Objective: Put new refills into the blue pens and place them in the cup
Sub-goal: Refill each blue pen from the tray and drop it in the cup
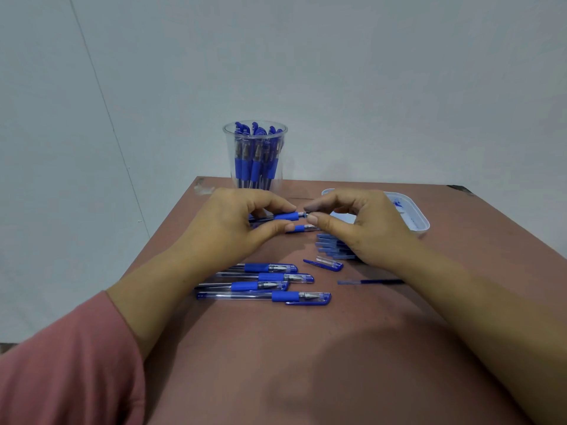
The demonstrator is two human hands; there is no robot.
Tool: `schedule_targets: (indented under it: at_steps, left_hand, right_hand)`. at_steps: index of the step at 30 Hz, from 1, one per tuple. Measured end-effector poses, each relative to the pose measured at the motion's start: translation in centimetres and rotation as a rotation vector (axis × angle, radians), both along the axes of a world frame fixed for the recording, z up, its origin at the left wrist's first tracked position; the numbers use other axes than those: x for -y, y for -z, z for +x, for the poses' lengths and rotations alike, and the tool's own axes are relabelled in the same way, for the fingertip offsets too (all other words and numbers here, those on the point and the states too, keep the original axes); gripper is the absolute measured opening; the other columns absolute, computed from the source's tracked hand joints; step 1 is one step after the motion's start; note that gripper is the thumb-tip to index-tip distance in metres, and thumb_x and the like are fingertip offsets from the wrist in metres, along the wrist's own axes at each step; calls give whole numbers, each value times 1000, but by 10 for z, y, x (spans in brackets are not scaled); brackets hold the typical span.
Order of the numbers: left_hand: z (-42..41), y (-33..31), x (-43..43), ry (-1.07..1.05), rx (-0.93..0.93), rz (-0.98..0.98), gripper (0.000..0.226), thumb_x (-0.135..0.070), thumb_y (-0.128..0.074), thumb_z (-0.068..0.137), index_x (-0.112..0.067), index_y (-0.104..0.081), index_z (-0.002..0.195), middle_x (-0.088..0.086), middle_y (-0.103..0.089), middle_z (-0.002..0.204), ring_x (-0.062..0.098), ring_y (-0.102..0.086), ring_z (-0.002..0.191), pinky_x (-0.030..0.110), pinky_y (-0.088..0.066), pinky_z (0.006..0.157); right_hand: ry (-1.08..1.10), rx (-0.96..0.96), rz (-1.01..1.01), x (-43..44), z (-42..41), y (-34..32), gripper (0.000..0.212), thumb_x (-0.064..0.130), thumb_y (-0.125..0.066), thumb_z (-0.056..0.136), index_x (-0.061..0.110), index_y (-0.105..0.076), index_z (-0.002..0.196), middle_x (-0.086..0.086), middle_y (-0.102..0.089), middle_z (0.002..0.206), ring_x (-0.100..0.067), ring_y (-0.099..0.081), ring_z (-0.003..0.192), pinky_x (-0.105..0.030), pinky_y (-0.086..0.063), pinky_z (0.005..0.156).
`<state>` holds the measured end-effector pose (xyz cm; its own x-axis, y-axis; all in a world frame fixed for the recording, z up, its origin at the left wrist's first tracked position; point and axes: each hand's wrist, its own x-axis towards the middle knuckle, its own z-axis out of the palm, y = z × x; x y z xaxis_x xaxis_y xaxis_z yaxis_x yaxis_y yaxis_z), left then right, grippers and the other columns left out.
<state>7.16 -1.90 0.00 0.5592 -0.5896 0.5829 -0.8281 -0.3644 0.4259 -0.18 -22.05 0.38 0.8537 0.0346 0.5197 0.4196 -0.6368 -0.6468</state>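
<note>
I judge the job well past halfway: the cup (228,148) at the back of the surface (306,348) is already crowded with capped pens. My left hand (233,222) is curled round the barrel of one blue pen (285,216), and my right hand (365,222) pinches its tip end, so this one looks mid-assembly. Its loose cap (325,264) lies nearby. Four capped pens (264,282) lie nearer me, beside a lone refill (371,282) and a refill pile (333,248).
</note>
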Motion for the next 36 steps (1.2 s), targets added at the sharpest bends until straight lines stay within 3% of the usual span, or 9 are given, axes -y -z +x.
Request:
schedule_targets:
  at_steps: [5,10,12,15,19,23,28,32,36]
  left_hand:
    - [0,2,1,11,5,-14,19,-37,-74,79,-38,-73,98,-30,-66,82,-3,-61,79,8,-42,66]
    - [0,3,2,11,24,-3,20,-38,-74,79,-35,-73,99,-31,-65,81,-3,-61,78,7,-42,65]
    - [0,3,2,8,28,-8,20,-38,-74,78,-36,-73,98,-33,-63,80,-4,-61,78,7,-42,65]
    - [-1,3,2,3,26,10,21,-37,-74,78,-36,-73,99,-31,-64,82,-2,-61,79,7,-43,67]
    - [0,5,4,8,33,36,21,-37,-74,78,-36,-73,99,-30,-65,83,0,-62,79,7,-43,68]
    - [-1,7,6,28,13,17,20,-36,-74,78,-37,-73,98,-27,-68,83,3,-63,78,8,-43,66]
    - [-2,8,7,56,-3,6,23,-44,-67,77,-37,-73,98,-25,-69,84,4,-64,77,9,-44,66]
    - [-2,8,7,52,-14,-2,23,-44,-67,77,-38,-72,98,-26,-69,84,4,-64,77,10,-46,66]
    - [-2,8,7,51,-17,-7,23,-44,-68,78,-37,-73,99,-24,-69,85,5,-64,78,13,-48,66]
  right_hand:
    - [35,65,-186,5,-2,0,18,24,-73,83,31,-72,100,24,-67,90,-3,-60,93,-18,-46,83]
    - [34,138,-361,8,-1,1,27,39,-64,87,26,-70,110,30,-57,88,-4,-55,91,-14,-42,80]
    - [37,171,-375,10,-1,1,31,35,-70,84,23,-67,113,21,-61,92,-5,-55,91,-14,-42,83]
    - [27,230,-417,12,-1,0,14,25,-68,86,18,-68,98,13,-63,89,-5,-54,88,-12,-41,82]
    - [22,221,-416,11,0,0,20,34,-59,91,18,-70,91,17,-57,81,-4,-51,82,-7,-38,77]
    - [-6,215,-456,16,0,1,14,25,-71,84,19,-70,96,19,-58,86,-4,-53,85,-10,-40,77]
    - [-29,139,-433,16,3,5,24,42,-53,91,26,-68,99,33,-51,80,8,-52,81,-6,-37,74]
    - [-21,163,-423,18,1,4,20,28,-69,86,21,-65,104,17,-60,89,-5,-56,85,-18,-45,77]
    - [-17,153,-436,14,3,5,21,38,-56,91,21,-68,97,22,-55,81,-2,-52,79,-12,-41,72]
